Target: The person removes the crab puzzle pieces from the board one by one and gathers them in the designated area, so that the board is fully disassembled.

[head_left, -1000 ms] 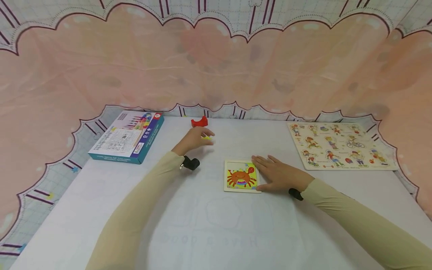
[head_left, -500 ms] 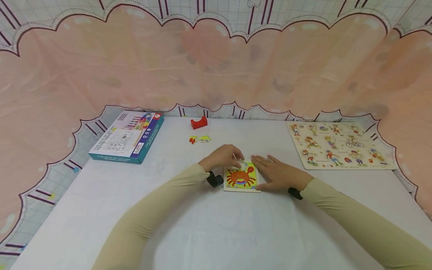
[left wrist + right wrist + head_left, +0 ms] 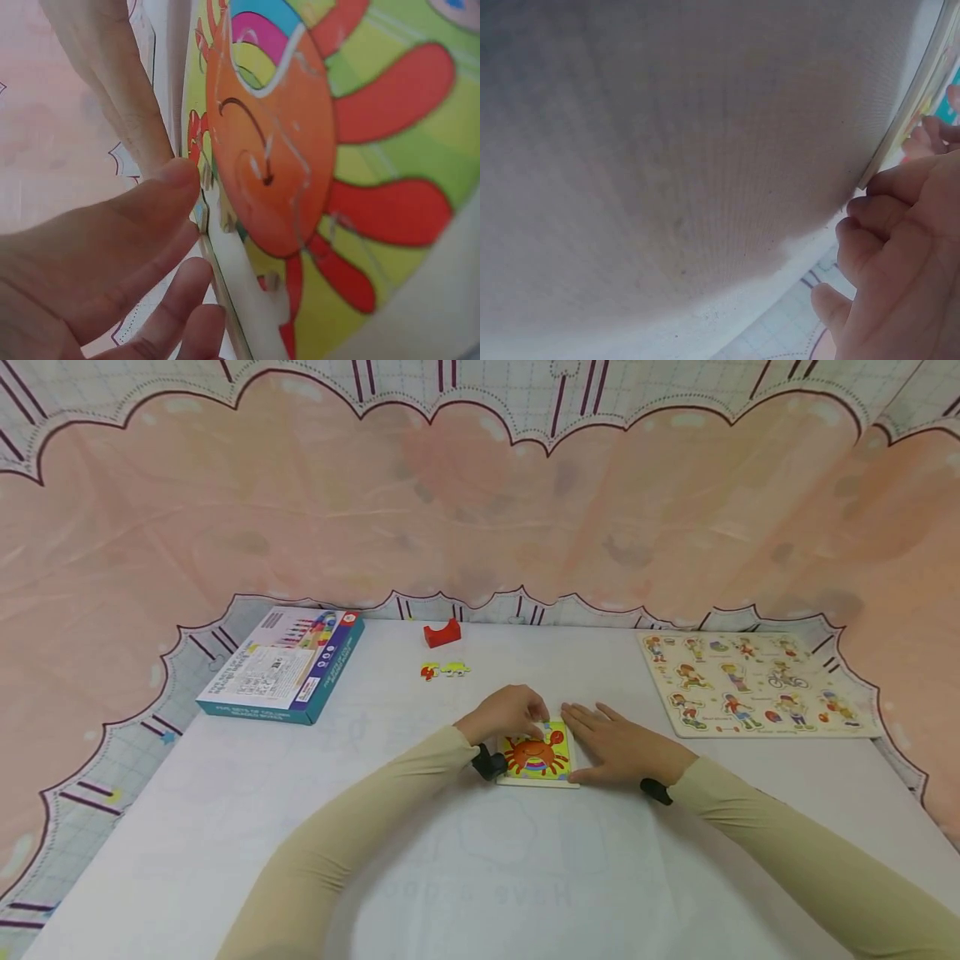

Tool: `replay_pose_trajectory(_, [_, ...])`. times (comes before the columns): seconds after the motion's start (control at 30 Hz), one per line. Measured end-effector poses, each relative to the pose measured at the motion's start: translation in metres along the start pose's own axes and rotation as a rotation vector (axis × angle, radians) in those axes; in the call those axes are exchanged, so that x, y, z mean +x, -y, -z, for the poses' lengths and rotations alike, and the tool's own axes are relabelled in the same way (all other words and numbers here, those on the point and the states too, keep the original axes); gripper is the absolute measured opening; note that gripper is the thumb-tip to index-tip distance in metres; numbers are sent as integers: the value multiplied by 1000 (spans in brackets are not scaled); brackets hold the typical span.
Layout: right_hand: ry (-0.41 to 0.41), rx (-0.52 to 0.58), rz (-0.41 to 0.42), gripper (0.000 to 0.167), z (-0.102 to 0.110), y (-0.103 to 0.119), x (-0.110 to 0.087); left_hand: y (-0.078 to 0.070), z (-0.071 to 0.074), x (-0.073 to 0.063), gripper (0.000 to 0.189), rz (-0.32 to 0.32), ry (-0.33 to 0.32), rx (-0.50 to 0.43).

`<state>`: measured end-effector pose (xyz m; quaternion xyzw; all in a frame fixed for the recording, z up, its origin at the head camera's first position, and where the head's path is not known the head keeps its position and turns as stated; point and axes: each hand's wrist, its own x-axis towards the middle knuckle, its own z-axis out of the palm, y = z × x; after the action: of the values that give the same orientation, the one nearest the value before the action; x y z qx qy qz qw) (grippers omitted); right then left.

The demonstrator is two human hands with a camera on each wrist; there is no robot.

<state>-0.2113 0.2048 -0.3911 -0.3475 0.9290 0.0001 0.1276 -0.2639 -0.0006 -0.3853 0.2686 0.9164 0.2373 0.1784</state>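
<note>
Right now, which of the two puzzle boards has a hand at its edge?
The small crab puzzle: the right hand rests at its edge. The larger board with little figures lies apart, untouched.

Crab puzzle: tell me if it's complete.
Incomplete: the left wrist view shows a bare strip in the crab puzzle, and loose pieces lie on the table.

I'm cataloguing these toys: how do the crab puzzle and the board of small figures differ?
The crab puzzle is smaller and squarish; the figure board is larger and oblong. The crab puzzle shows one large picture, the figure board many small ones. Both lie flat on the white table.
</note>
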Motion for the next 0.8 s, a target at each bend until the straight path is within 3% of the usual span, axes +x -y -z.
replay_pose_trajectory(0.4, [-8, 1, 8, 98, -3, -2, 0, -2, -4, 6, 25, 40, 8, 19])
replay_pose_trajectory(0.8, [-24, -2, 22, 96, -2, -2, 0, -2, -8, 7, 31, 14, -9, 22])
